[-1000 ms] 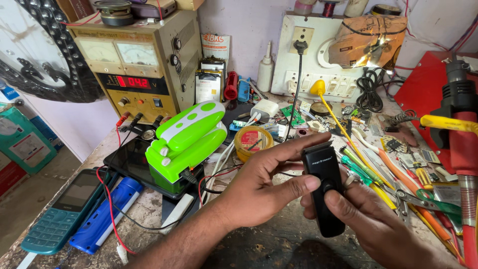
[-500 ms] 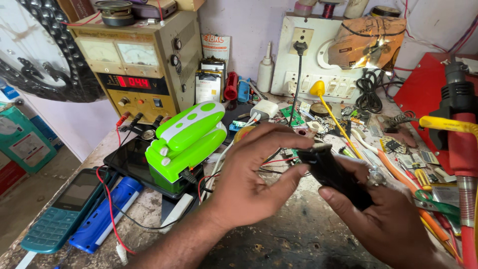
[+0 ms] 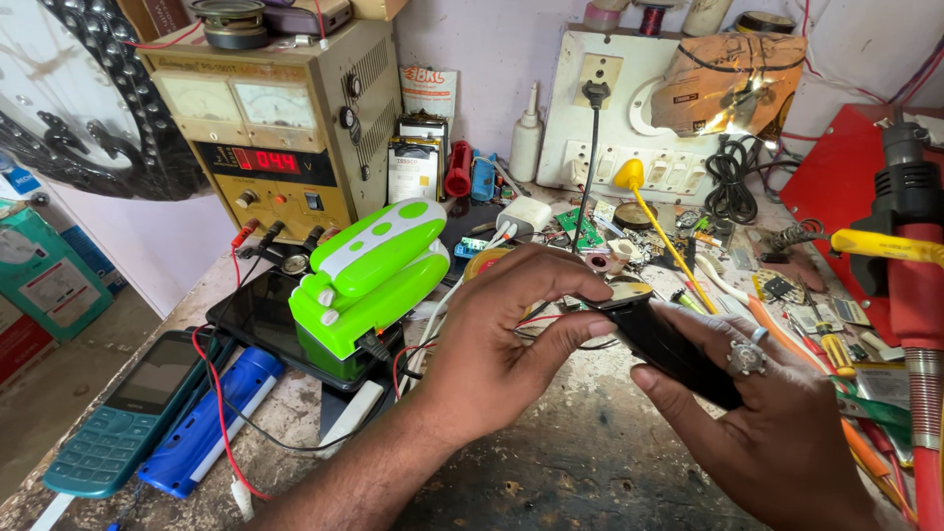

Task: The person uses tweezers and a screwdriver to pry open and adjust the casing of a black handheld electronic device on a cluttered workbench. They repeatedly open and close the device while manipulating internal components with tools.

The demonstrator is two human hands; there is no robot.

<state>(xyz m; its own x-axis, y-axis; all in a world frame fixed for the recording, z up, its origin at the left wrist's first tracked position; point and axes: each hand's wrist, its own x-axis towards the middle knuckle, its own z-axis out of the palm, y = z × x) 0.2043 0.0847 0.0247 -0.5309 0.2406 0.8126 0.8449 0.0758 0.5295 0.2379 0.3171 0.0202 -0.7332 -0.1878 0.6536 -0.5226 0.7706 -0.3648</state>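
A small black rectangular device (image 3: 669,344) is held over the workbench between both hands. My left hand (image 3: 501,344) pinches its near end with thumb and fingers. My right hand (image 3: 777,423), wearing a ring, cradles the device from beneath and behind. The device is tilted, its top end toward the left hand. Thin red wires (image 3: 536,323) run under the hands.
A green and white folding lamp (image 3: 369,280) sits on a dark tablet at left. Behind it stands a beige bench power supply (image 3: 275,128). A teal keypad phone (image 3: 118,413) and blue case (image 3: 211,418) lie at front left. Screwdrivers, tools and a red hot-air gun (image 3: 910,275) crowd the right side.
The black device has been turned from upright to a tilted, near-flat pose. My left hand shifted from gripping its top to pinching its end. My right hand slid under it.
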